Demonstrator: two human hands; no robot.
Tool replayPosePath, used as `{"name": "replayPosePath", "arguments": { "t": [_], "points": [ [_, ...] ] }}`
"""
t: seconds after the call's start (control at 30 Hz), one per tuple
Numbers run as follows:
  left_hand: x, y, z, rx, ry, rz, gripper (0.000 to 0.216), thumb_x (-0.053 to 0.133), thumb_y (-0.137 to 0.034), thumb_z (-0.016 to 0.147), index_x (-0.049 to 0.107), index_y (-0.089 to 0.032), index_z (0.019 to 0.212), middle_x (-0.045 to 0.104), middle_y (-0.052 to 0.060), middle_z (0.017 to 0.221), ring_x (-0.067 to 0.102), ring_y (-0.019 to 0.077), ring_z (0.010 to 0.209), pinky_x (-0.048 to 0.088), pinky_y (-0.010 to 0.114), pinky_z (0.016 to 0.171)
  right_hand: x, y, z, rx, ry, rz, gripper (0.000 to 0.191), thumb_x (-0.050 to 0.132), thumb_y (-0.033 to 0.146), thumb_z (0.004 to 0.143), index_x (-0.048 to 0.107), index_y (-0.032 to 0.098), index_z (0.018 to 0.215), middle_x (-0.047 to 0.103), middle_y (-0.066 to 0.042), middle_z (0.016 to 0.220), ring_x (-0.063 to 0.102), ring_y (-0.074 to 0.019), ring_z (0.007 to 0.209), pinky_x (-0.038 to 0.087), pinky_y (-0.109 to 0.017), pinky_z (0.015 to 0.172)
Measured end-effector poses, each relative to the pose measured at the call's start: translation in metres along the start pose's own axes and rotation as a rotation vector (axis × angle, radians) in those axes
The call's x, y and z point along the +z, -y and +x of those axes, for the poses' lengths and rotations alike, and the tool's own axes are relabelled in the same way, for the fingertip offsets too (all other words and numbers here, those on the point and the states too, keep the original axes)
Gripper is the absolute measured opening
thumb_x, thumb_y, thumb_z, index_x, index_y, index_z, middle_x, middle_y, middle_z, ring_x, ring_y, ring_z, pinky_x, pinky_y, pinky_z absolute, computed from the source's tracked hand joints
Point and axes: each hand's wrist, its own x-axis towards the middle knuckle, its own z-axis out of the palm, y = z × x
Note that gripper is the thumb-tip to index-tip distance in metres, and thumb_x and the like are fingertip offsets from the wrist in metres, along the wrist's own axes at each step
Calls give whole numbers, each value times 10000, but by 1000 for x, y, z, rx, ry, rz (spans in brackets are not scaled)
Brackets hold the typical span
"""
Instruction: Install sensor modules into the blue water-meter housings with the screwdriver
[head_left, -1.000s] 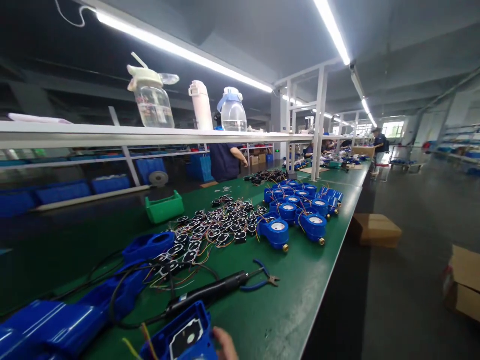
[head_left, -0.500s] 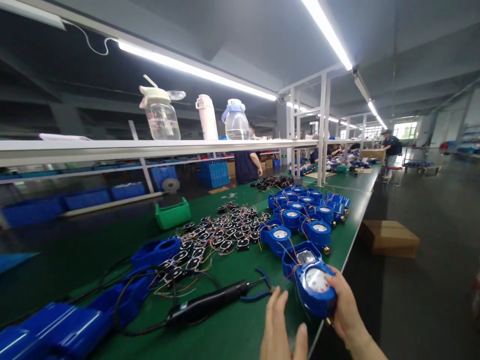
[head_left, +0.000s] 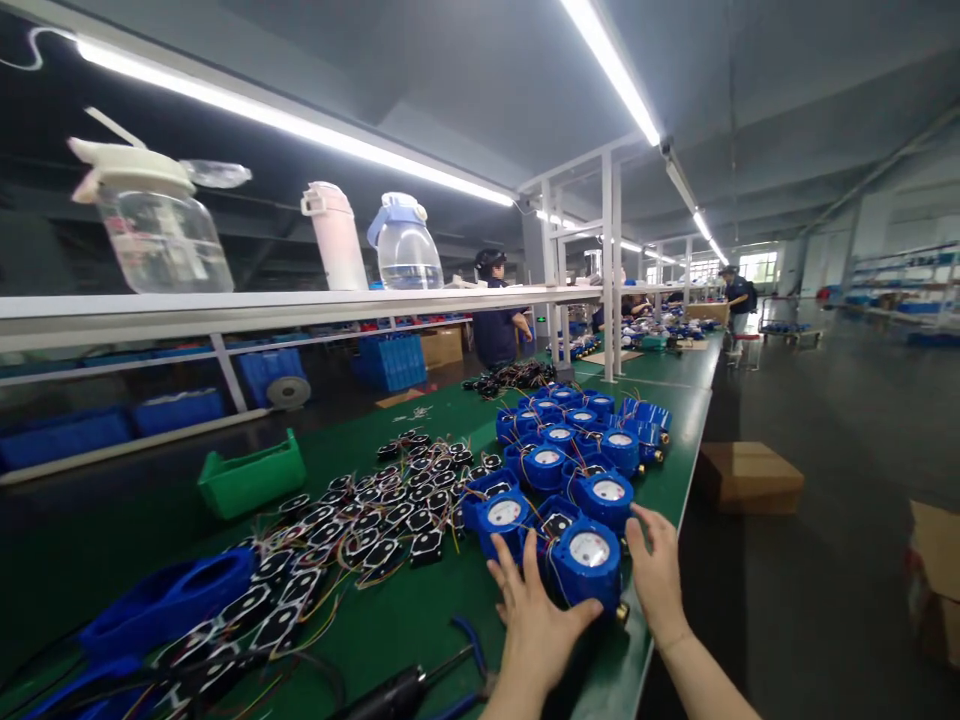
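A blue water meter (head_left: 587,548) with a round white dial stands on the green bench near its right edge, beside rows of similar blue meters (head_left: 545,456). My left hand (head_left: 534,618) is at its near left side, fingers spread and thumb stretched along its near edge. To the right of the meter is my right hand (head_left: 658,568), fingers loosely bent and apart; whether its fingertips touch the meter, I cannot tell. Left of the meters lie many black wired modules (head_left: 382,553). A pair of blue-handled pliers (head_left: 471,640) and a black electric screwdriver (head_left: 394,695) lie in front.
A green bin (head_left: 253,478) and blue housings (head_left: 169,600) are on the left. Bottles (head_left: 409,250) stand on the white shelf (head_left: 300,308) overhead. A cardboard box (head_left: 752,478) is on the floor beyond the bench edge. A co-worker (head_left: 496,330) stands across the bench.
The meter that my right hand held now stands upright beside the others, and that hand has loosened. My left hand has moved to its near side. The view has shifted right.
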Motion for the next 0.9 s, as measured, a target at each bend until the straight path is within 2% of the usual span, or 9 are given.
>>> {"name": "replayPosePath", "arguments": {
  "t": [0.07, 0.13, 0.2, 0.27, 0.4, 0.53, 0.63, 0.77, 0.9],
  "points": [
    [6, 0, 5, 17, 14, -1, 962, 718, -463, 596, 206, -185, 1362, -355, 56, 1439, -159, 409, 1353, 185, 587, 1080, -1, -9, 17, -60, -31, -72, 560, 565, 428, 873, 377, 198, 1348, 266, -113, 1404, 200, -322, 1319, 151, -577, 1088],
    [11, 0, 10, 25, 22, 6, 908, 718, -453, 590, 253, -121, 1296, -337, 90, 1444, -171, 398, 1353, 147, 526, 1117, 4, -18, 32, -124, 29, -111, 696, 614, 416, 839, 266, 219, 1408, 171, -117, 1446, 141, -355, 1332, 153, -602, 1078],
    [16, 1, 14, 25, 25, 20, 892, 724, -447, 581, 260, -109, 1264, -321, 103, 1450, -181, 389, 1352, 119, 519, 1126, 12, -25, 43, -199, 124, -124, 702, 638, 398, 824, 279, 206, 1397, 203, -123, 1431, 213, -345, 1309, 220, -582, 1066],
    [19, 3, 19, 28, 29, 28, 896, 728, -448, 579, 252, -116, 1262, -322, 103, 1451, -181, 382, 1354, 114, 516, 1127, 17, -31, 50, -259, 188, -130, 607, 617, 393, 841, 353, 174, 1342, 300, -127, 1374, 319, -311, 1256, 280, -550, 1049],
    [27, 9, 35, 23, 28, 38, 925, 722, -442, 594, 220, -109, 1295, -342, 107, 1443, -196, 379, 1347, 99, 496, 1132, 17, -39, 64, -314, 232, -151, 520, 597, 395, 856, 412, 148, 1274, 376, -124, 1301, 377, -289, 1206, 308, -534, 1031],
    [37, 14, 49, 17, 41, 41, 920, 710, -457, 621, 211, -147, 1330, -335, 64, 1451, -179, 360, 1359, 117, 530, 1118, 15, -47, 81, -319, 289, -152, 565, 616, 387, 846, 384, 159, 1308, 367, -126, 1317, 380, -292, 1208, 309, -537, 1032],
    [43, 14, 55, 7, 50, 45, 961, 709, -473, 623, 178, -188, 1371, -325, 40, 1456, -176, 354, 1363, 109, 584, 1096, 16, -55, 89, -293, 316, -131, 644, 612, 391, 851, 303, 182, 1375, 320, -132, 1366, 357, -304, 1236, 301, -548, 1041],
    [47, 12, 58, -3, 49, 58, 1047, 684, -507, 654, 31, -260, 1435, -328, 13, 1454, -203, 333, 1358, 79, 603, 1085, 19, -63, 93, -215, 298, -119, 735, 560, 421, 882, 133, 226, 1448, 197, -135, 1446, 279, -331, 1293, 226, -590, 1068],
    [44, 8, 56, -5, 48, 71, 1081, 663, -477, 686, -91, -278, 1434, -294, 10, 1468, -209, 321, 1356, 98, 603, 1081, 18, -69, 93, -151, 271, -105, 700, 482, 457, 918, 97, 231, 1457, 180, -134, 1457, 246, -330, 1315, 187, -596, 1080]
  ]
}}
